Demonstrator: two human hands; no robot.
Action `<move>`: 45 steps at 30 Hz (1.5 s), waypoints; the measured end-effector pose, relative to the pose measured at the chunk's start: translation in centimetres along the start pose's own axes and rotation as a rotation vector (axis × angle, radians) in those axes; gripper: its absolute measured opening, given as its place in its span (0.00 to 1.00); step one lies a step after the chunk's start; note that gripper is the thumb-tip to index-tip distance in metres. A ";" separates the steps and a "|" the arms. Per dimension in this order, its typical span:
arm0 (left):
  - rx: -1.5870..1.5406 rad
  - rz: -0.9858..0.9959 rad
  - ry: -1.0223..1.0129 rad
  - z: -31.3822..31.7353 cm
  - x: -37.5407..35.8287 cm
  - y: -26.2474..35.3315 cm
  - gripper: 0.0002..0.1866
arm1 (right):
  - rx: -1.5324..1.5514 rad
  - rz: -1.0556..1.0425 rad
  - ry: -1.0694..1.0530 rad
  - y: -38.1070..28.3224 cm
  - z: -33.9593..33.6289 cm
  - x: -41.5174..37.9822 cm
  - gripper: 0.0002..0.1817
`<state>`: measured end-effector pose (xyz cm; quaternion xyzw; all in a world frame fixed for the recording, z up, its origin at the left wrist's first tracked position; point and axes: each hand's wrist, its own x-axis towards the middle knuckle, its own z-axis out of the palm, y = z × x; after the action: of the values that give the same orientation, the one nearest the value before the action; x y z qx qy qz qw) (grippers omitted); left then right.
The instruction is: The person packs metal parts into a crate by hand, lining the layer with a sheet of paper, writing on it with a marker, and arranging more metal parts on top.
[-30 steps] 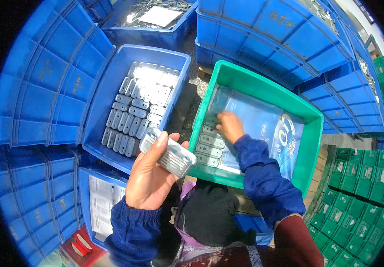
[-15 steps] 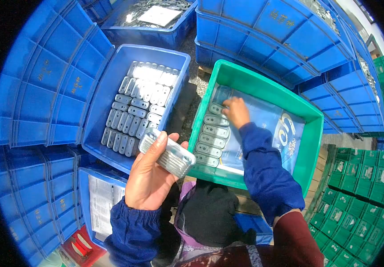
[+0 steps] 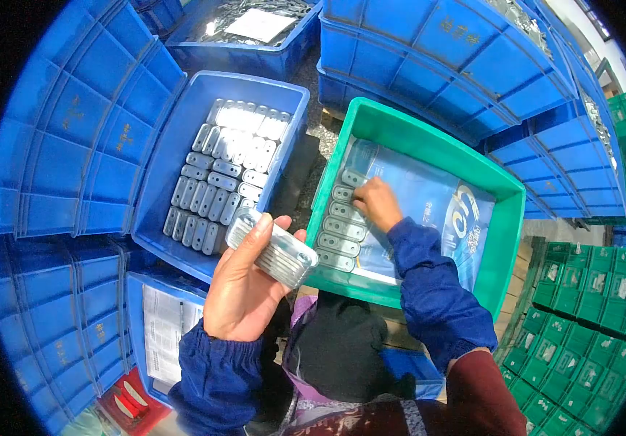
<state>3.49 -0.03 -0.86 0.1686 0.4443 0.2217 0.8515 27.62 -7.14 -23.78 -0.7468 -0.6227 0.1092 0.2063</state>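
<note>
My left hand (image 3: 244,287) is closed around a stack of several oval metal plates (image 3: 273,251), held between thumb and fingers above the gap between two bins. My right hand (image 3: 377,203) reaches into the green bin (image 3: 429,120), its fingertips at a column of metal plates (image 3: 343,229) along the bin's left side. Those fingers are bent together on the edge of a plate near the upper part of the column. A blue printed sheet (image 3: 415,189) lines the bin floor. In the blue bin (image 3: 255,83), rows of similar plates (image 3: 218,182) lie packed.
Stacked blue crates stand at the left (image 3: 80,131) and upper right (image 3: 444,58). A crate of metal parts (image 3: 233,54) is at the top. Green crates (image 3: 589,291) are stacked at the right. Papers (image 3: 164,327) lie in a lower-left bin, beside a red container (image 3: 139,407).
My right hand has moved down a little along the column, from its top plate to the plate below. My left hand has hardly moved with its stack.
</note>
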 end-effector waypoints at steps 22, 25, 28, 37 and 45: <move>0.062 0.090 -0.052 0.1 0.5 -1.0 0.15 | 1.005 0.044 -0.051 -11.4 -10.0 0.6 0.22; 0.178 0.128 -0.174 -0.2 1.4 -2.1 0.16 | 0.787 -0.165 -0.187 -15.4 -12.4 -0.8 0.32; 0.263 0.207 -0.150 0.8 0.8 -2.9 0.21 | 0.921 0.059 -0.369 -15.8 -13.1 -1.0 0.28; 0.486 0.374 -0.109 0.2 -0.2 -1.3 0.28 | 0.325 0.288 0.142 -0.9 -6.9 1.6 0.24; 0.288 0.152 -0.166 1.1 -0.7 -0.4 0.23 | -0.001 0.169 0.063 5.0 -1.1 4.4 0.24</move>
<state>4.13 -0.81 0.03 0.3394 0.3854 0.2048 0.8333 33.42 -3.73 -24.63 -0.7998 -0.5508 0.1023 0.2155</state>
